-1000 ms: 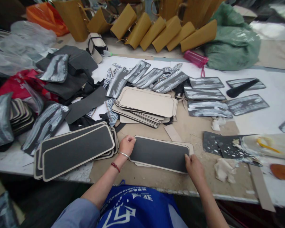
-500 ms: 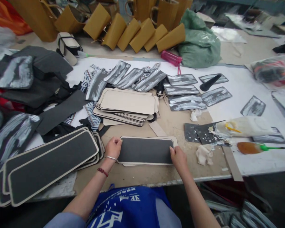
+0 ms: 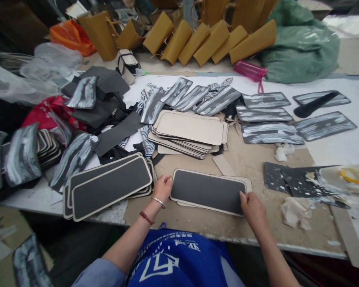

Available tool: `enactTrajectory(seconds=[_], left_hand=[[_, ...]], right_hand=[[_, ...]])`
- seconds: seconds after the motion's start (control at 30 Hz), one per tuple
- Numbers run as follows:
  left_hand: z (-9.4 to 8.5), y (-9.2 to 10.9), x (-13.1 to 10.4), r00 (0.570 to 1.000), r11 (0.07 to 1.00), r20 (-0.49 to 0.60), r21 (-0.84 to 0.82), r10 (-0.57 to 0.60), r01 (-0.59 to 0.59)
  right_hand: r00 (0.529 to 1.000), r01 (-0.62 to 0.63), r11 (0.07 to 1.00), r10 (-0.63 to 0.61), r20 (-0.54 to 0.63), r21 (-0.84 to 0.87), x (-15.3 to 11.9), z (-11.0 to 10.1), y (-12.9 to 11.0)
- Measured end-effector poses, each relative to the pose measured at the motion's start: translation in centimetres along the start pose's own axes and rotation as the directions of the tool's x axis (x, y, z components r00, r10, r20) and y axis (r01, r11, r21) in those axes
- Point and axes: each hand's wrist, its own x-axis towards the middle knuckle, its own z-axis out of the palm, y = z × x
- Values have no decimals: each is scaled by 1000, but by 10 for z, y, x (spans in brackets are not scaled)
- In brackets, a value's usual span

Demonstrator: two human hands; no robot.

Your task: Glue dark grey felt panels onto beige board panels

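Observation:
A dark grey panel with a pale rim [image 3: 208, 191] lies over a beige panel [image 3: 249, 184] at the table's front. My left hand [image 3: 162, 189] is closed at its left end, fingertips pinched against the edge. At the right end, my right hand [image 3: 253, 207] grips the edge with its thumb on the dark face. The panel is tilted, its right end nearer me. To the left sits a fanned stack of similar dark panels [image 3: 112, 187]. Just beyond my hands is a pile of beige panels [image 3: 191, 127].
Grey pieces streaked with white [image 3: 272, 133] are spread at the back and right. A dark flat tool [image 3: 315, 104] rests on one. Mustard-coloured bags [image 3: 211, 42] line the back beside a green plastic sack [image 3: 300, 48]. Crumpled beige scraps [image 3: 296, 213] sit at right.
The view has swung left, so things appear farther right. The dark panel has turned, its right end coming nearer me and its left end shifting off the beige panel beneath.

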Motion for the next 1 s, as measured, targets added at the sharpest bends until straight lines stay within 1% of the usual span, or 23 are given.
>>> enactTrajectory(seconds=[0.17, 0.3, 0.4, 0.63, 0.87, 1.0], left_hand=[[2, 7, -7, 997, 1000, 79, -6, 12, -12], [2, 15, -16, 996, 998, 79, 23, 51, -53], [3, 15, -18, 996, 998, 78, 23, 54, -56], [8, 3, -13, 990, 998, 136, -52, -25, 32], [8, 1, -12, 979, 982, 191, -156, -71, 102], [9, 0, -13, 975, 974, 209, -195, -78, 120]], right_hand=[[999, -17, 1000, 18, 27, -15, 0, -4, -2], [999, -29, 999, 30, 39, -24, -1, -5, -4], [999, -23, 999, 24, 29, -37, -3, -3, -5], [998, -28, 997, 32, 50, -70, -4, -1, -3], [998, -30, 999, 31, 47, -33, -7, -4, -4], [999, -13, 1000, 13, 36, -5, -9, -4, -3]])
